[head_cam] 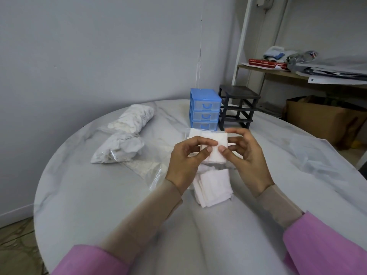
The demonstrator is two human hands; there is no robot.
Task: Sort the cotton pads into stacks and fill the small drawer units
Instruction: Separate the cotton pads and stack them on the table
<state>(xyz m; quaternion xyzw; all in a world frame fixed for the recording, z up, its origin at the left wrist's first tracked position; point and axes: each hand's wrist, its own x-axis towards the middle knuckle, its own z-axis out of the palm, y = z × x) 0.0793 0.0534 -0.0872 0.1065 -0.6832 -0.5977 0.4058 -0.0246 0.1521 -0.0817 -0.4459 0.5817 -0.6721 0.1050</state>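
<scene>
Both hands hold a stack of square white cotton pads (214, 153) above the table's middle. My left hand (187, 161) pinches its left side and my right hand (246, 155) pinches its right side. A loose pile of square pads (213, 188) lies on the table just below my hands. More white pads (200, 133) lie beyond the held stack, in front of the blue drawer unit (205, 109), whose three clear drawers are closed. A black drawer frame (237, 107) with no drawers in it stands to its right.
Two clear bags of white pads (137, 118) (119, 148) lie at the left of the round white table (89, 195). Crumpled clear plastic (315, 161) lies at the right. A shelf with books (267, 63) and a cardboard box (321, 120) stand beyond the table.
</scene>
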